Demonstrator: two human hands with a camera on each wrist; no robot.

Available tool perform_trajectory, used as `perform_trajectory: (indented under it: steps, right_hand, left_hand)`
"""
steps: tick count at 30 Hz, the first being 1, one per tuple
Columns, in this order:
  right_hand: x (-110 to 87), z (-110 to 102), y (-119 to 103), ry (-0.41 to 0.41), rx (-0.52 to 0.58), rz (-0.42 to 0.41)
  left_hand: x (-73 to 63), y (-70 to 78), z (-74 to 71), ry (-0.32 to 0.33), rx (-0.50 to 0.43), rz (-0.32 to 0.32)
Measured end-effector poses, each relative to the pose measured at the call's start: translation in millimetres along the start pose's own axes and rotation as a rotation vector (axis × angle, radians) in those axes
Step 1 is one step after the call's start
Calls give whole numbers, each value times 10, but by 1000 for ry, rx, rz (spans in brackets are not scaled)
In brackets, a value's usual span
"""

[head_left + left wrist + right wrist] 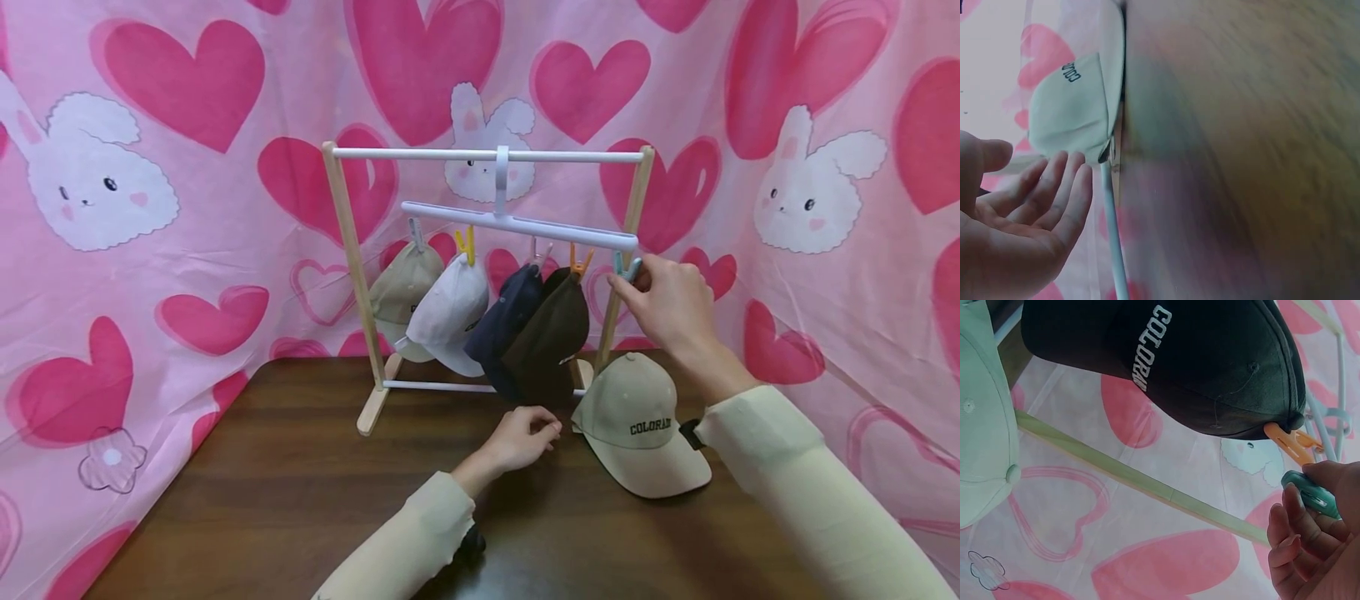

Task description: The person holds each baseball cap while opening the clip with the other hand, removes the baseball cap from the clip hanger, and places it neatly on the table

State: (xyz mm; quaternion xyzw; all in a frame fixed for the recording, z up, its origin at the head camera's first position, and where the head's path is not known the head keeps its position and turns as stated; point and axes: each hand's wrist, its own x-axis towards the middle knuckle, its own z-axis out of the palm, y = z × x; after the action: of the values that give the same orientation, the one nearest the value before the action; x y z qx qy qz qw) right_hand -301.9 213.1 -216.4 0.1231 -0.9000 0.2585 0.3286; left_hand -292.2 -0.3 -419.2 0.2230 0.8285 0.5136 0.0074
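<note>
My right hand (pixel 672 304) pinches a teal clothespin (pixel 1312 494) at the right end of a white hanger (pixel 525 225). To its left, an orange clothespin (pixel 580 261) grips the top of a dark cap (pixel 1216 369) with white lettering. Low over the table, my left hand (pixel 522 437) holds nothing, its fingers loosely bent. Just right of it, a beige cap (pixel 633 421) lettered in black sits on the table, brim toward me. In the left wrist view that beige cap (pixel 1069 106) appears beyond my fingertips.
The hanger hooks over a wood-and-white rack (pixel 420 155) standing on the brown table (pixel 285 500). Also clipped along it are a khaki cap (pixel 405 287), a white cap (pixel 453 308) and a navy cap (pixel 510 321). Pink heart-print cloth (pixel 300 75) surrounds the table.
</note>
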Motion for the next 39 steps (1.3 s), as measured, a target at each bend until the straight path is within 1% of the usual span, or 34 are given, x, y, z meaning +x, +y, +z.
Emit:
perform_trajectory:
  steps: [5,11,15,19,23,29,32,36,39]
  right_hand:
    - [-7,0,14,-6,-2,-2]
    - [-11,2,21,-21,3,6]
    - [-22,0,23,-6,11,1]
    - [-31,4,21,11,11,-9]
    - [-41,12,21,18,9,-17]
    - [-66,24,38,23,14,-19]
    - [-71,33,58,26,16,-22]
    - [-68,38,77,34,7,-33]
    - [-65,34,81,36,-8,-38]
  left_hand:
    - [-7,-24,-61,36,21,-3]
    - [-44,-41,-175,61,37,-5]
    - [-68,-49,-252,92,14,1]
    - [-69,-57,-314,116,-9,32]
    - [-65,-54,-367,130,-8,56]
    - [-59,-7,-431,162,8,89]
    - [-55,22,-451,168,14,107]
    - [-39,54,-463,169,-2,126]
    - [-23,76,-471,187,-2,139]
